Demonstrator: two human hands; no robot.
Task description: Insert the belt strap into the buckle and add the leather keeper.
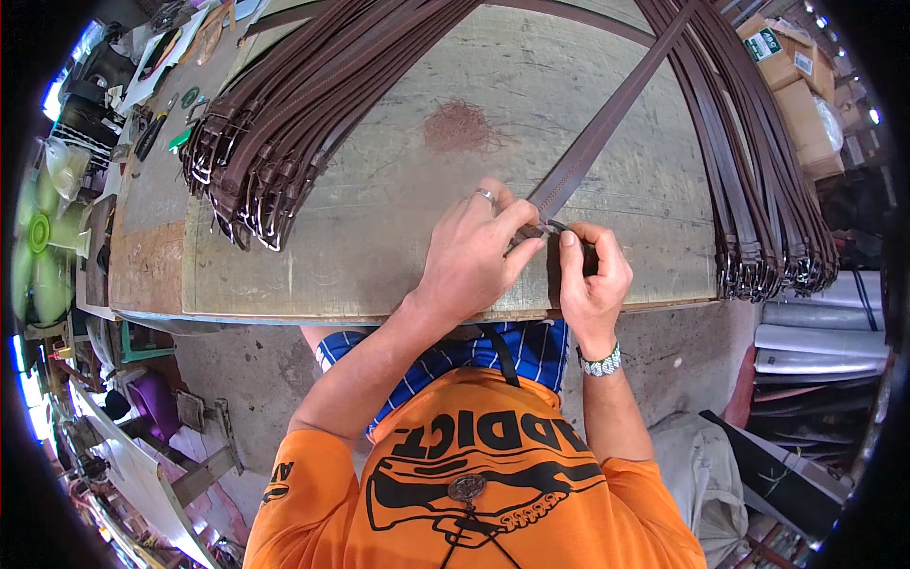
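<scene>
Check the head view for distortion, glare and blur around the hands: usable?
Head view: strong fisheye, the worktable edge bows and the corners go black. Light is even, with blown-out spots only at the far left rim. The left hand and right hand on the brown belt end are sharp, casting a soft shadow between them.

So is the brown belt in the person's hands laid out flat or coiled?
Laid out flat: the brown belt runs straight across the worktable, its near end pinched by left hand and right hand.
</scene>
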